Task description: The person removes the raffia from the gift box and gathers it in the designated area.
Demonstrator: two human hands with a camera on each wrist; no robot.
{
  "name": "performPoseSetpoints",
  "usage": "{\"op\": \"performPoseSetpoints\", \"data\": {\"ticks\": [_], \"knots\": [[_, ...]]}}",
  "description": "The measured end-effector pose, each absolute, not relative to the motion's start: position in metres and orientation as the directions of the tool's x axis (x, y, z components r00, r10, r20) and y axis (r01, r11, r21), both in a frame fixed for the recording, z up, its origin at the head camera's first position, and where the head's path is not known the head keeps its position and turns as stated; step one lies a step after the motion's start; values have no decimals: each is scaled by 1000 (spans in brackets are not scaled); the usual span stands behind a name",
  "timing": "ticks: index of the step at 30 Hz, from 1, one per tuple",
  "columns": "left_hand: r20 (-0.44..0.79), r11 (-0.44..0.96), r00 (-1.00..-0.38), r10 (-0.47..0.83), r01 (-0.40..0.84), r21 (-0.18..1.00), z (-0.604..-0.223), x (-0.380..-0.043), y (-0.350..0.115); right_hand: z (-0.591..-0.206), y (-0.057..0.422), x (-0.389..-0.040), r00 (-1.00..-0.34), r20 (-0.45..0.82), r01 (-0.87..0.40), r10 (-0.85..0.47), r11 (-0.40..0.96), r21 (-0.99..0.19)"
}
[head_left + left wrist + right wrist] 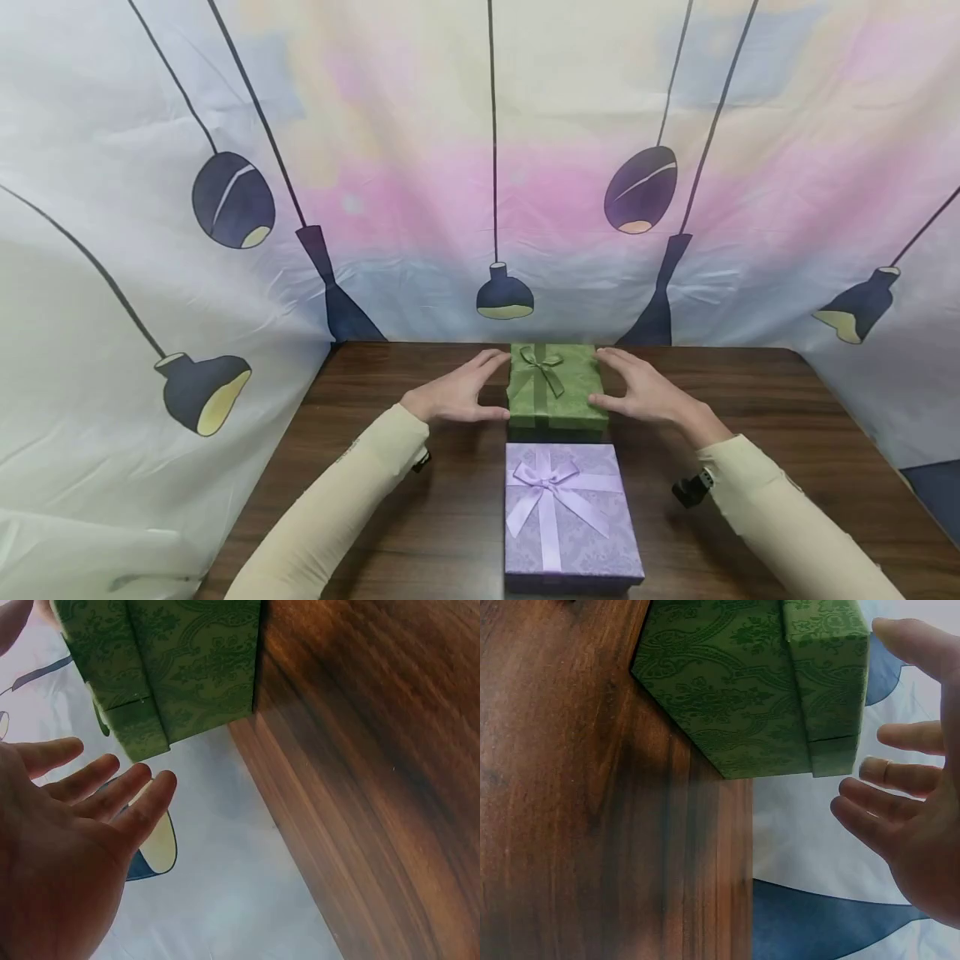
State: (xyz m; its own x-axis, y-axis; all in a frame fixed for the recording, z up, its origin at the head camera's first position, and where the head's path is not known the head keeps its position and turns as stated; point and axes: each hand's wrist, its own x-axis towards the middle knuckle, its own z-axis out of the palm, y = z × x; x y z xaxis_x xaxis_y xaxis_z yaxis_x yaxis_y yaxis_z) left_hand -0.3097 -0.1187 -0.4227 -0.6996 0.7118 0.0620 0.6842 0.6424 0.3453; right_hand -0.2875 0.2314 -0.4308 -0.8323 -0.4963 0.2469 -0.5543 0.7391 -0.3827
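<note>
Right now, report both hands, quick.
Left hand: open, fingers fairly straight beside the green box.
Right hand: open, at that box's opposite side.

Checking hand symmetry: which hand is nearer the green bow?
Left. Left hand: at the left side of the green box, close to the bow. Right hand: at the box's right side, farther from the bow.

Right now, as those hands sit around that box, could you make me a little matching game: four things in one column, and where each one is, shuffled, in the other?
Things
1. green box
2. lilac box
3. left hand
4. right hand

Places
A. beside the green box's right side
B. between the two hands
C. nearer the head camera than the other box
D. beside the green box's left side

Pairs: 1-B, 2-C, 3-D, 4-A
</note>
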Motion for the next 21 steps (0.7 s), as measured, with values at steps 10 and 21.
{"op": "performPoseSetpoints", "data": {"ticks": [10, 21], "knots": [[51, 649, -712, 700, 665, 369, -426, -306, -115, -437, 230, -284, -844, 229, -535, -485, 725, -434], [61, 633, -707, 704, 665, 397, -429, -308, -111, -444, 232, -287, -856, 227, -514, -465, 720, -466]]}}
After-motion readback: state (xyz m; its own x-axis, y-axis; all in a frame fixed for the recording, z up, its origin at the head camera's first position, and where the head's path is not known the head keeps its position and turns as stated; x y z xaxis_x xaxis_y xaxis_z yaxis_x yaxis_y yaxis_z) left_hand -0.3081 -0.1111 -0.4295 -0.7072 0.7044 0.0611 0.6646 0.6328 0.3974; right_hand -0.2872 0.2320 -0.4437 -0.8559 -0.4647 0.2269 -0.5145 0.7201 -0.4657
